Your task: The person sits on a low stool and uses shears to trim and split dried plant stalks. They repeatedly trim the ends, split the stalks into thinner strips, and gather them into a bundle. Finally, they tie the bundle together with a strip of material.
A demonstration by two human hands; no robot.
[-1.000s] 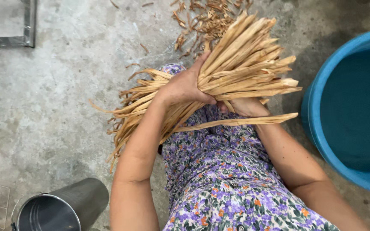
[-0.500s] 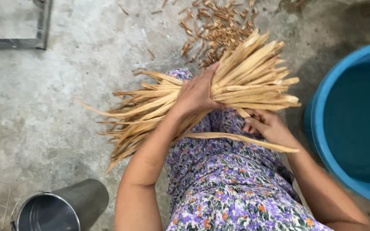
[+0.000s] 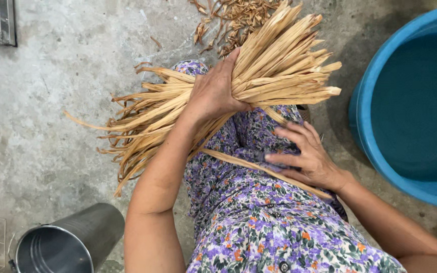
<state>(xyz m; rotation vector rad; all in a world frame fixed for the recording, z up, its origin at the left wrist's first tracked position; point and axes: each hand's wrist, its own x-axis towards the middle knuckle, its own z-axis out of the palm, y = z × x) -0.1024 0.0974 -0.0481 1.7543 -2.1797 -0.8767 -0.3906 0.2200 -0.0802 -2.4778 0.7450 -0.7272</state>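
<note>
Left hand: the left hand [image 3: 213, 93] is closed around the waist of a bundle of dried fibre strips [image 3: 259, 76]; fingers wrap over the top, palm down, over the knee.
Right hand: the right hand [image 3: 307, 154] lies open, fingers spread and slightly curled, flat on the lap; it grips nothing. One single loose strip [image 3: 238, 162] passes just beneath its fingertips; whether it touches cannot be told.
Bundle position: held in the left hand, above the floral dress [image 3: 259, 222], up and to the left of the right hand, near but apart from it.
Bundle long axis: runs diagonally. Cut, even ends point up and away past the left hand's fingers, toward the blue tub [image 3: 370, 131]; ragged, fanned ends trail down past the left wrist toward the concrete floor [image 3: 51, 101].
Loose strip axis: crosses the lap from under the left forearm toward the right wrist, at an angle to the bundle.
Nearer hand: the right hand is nearer the loose strip; the left is occupied.
Surroundings: fibre scraps [image 3: 238, 20] lie beyond the bundle; a steel canister [image 3: 67, 242] lies on its side beside the left elbow.
</note>
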